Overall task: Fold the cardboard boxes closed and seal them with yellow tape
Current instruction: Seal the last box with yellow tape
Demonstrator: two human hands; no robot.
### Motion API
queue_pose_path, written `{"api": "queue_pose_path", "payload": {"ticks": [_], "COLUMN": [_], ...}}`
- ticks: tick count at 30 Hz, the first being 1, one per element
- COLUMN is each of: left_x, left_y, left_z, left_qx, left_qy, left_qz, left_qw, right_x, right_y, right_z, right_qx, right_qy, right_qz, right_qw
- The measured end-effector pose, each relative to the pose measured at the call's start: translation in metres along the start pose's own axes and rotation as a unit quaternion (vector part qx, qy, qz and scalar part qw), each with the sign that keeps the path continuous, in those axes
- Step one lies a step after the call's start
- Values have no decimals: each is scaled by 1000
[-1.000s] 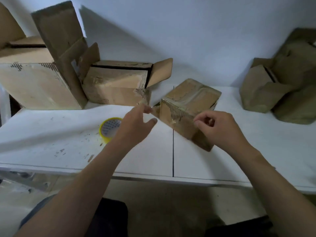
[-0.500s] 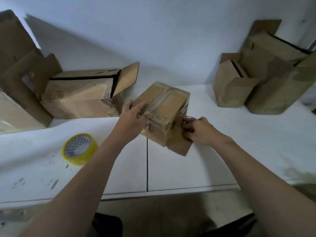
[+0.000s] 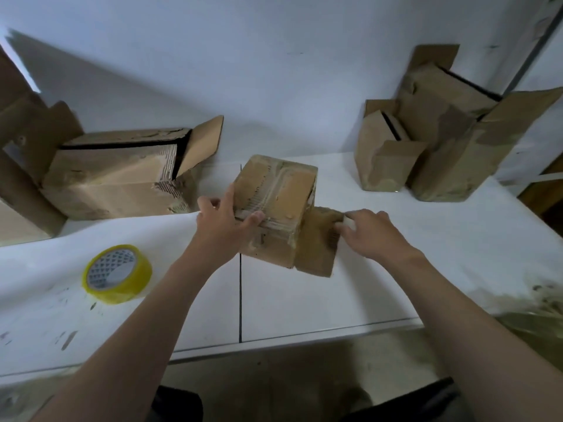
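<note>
A small cardboard box (image 3: 283,190) with clear tape across its top stands in the middle of the white table (image 3: 304,300). My left hand (image 3: 224,226) grips its left near edge, thumb on the top. My right hand (image 3: 368,233) holds the loose side flap (image 3: 316,242) that hangs out on the box's right, fingers curled over the flap's edge. A roll of yellow tape (image 3: 117,274) lies flat on the table to the left, apart from both hands.
An open cardboard box (image 3: 122,175) lies on its side at the back left, with a bigger one (image 3: 21,166) beyond it. Several open boxes (image 3: 441,141) stand at the back right. A white wall runs behind the table.
The view has swung to the right. My left hand has closed on the box's left edge. My right hand has shifted right, and the side flap now hangs open beside the box.
</note>
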State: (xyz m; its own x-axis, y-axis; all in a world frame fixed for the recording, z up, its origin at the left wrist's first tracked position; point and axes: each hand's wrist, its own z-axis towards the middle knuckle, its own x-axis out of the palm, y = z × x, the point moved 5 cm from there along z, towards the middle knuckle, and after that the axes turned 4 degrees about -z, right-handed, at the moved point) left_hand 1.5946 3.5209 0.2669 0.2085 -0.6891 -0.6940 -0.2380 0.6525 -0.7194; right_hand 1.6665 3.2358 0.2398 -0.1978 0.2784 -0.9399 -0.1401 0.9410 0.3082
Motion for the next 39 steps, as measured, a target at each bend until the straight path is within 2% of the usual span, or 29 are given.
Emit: {"api": "queue_pose_path", "payload": {"ticks": [3,5,10,15,18,19,22,24,29,31,34,39], "left_x": [6,8,-8,-37,-49,-51,-55,-54,-46,-39,-17,21], "left_y": [-2,-5,-15,-39,-53,-55,-48,-46,-42,-40,-35,-31], "left_z": [-4,-4,-1,-9,-23,-29,-38,-41,-44,-40,-35,-25], "left_qx": [-8,-8,9,104,161,172,120,111,155,184,195,203], "left_qy": [34,54,19,-7,-9,-2,-5,-7,-54,-33,29,87], "left_qz": [5,-18,-174,-271,-292,-306,-377,-387,-275,-203,-100,8], "left_qw": [999,998,984,957,943,936,918,915,947,961,975,975], "right_x": [-7,-11,-23,-58,-75,-78,-81,-80,-72,-64,-44,-27], "right_y": [32,48,65,77,81,83,88,88,80,70,56,40], "right_z": [-5,-6,-4,-15,-30,-35,-48,-53,-51,-47,-40,-30], "right_qx": [-39,-26,-8,-27,-28,-29,-32,-43,-69,-52,-29,-37], "right_qy": [-22,-12,-10,-127,-156,-152,-140,-160,-187,-197,-159,-95], "right_qz": [173,228,338,421,451,448,442,449,399,317,176,101], "right_qw": [984,973,941,898,879,881,885,878,895,926,971,990]}}
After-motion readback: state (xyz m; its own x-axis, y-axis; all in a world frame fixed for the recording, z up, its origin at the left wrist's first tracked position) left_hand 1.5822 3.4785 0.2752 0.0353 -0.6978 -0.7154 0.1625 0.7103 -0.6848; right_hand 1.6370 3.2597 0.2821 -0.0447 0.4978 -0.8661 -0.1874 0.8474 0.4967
